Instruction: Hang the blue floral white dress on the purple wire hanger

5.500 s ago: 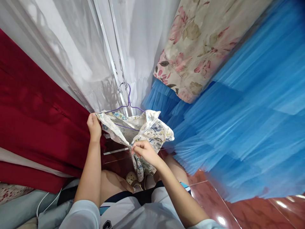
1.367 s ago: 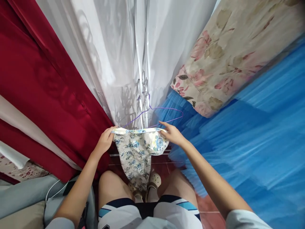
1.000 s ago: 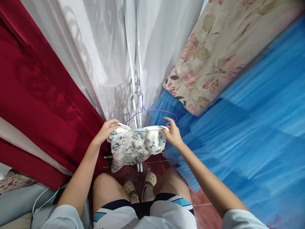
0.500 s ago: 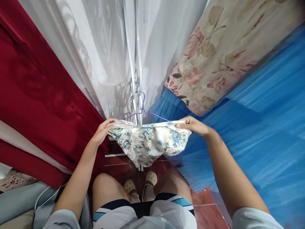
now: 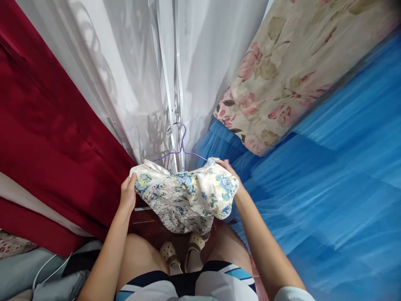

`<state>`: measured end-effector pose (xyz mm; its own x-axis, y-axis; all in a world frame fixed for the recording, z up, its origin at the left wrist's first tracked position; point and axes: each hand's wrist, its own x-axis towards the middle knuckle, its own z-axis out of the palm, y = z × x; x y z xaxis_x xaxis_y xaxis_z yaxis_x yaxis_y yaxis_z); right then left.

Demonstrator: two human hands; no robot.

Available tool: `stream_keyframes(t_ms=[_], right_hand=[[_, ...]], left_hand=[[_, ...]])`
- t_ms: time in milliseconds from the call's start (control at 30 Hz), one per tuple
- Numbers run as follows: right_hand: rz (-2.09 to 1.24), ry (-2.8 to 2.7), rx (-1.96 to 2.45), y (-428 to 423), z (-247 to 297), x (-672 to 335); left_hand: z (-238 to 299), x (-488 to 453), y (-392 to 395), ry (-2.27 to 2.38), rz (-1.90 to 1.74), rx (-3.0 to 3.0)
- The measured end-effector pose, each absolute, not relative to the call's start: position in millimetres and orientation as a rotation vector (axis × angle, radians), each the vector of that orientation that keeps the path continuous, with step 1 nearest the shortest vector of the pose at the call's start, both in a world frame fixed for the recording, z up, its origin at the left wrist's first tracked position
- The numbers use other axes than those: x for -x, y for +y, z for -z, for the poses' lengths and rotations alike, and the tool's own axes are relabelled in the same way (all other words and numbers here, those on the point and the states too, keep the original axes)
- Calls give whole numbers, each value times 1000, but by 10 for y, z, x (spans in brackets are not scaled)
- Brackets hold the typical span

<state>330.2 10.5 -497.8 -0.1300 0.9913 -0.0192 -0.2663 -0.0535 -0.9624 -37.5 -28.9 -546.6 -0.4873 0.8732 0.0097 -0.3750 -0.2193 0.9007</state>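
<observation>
A white top with blue and yellow flowers point(image 5: 188, 196) hangs in front of me on a thin purple clothes hanger point(image 5: 182, 144). The hanger's hook meets a white rack or strip among the curtains. My left hand point(image 5: 128, 194) grips the top's left side edge, thumb over the cloth. At the opposite shoulder, my right hand point(image 5: 230, 170) is closed on the fabric, its fingers partly hidden behind it. The neckline sags slightly between both hands, and the lower cloth falls in folds above my shoes.
White sheer curtains point(image 5: 125, 75) hang ahead, with dark red cloth point(image 5: 56, 125) at left. Beige floral cloth point(image 5: 266, 92) and blue tulle point(image 5: 328, 179) fill the right. Beige clogs point(image 5: 169, 253) stand on the floor; a white cable point(image 5: 46, 267) lies lower left.
The top's neckline was pulled taut and straight; now it is slacker and more of the front shows. My right hand has moved inward, my left hand slightly left and down.
</observation>
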Motion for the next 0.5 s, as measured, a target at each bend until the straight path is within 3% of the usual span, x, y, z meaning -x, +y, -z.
stream_keyframes(t_ms=[167, 300, 400, 500], right_hand=[[-1346, -1059, 968, -316, 4980, -3547], [-1265, -876, 998, -440, 4869, -3514], [-1223, -746, 958, -513, 4795, -3514], [-1199, -693, 928, -755, 4846, -3529]], left_hand=[[5120, 280, -582, 1050, -1866, -646], [4683, 183, -686, 1034, -1849, -1028], [4446, 95, -671, 1317, -1853, -1584], [4410, 1, -583, 1777, -1606, -2148]])
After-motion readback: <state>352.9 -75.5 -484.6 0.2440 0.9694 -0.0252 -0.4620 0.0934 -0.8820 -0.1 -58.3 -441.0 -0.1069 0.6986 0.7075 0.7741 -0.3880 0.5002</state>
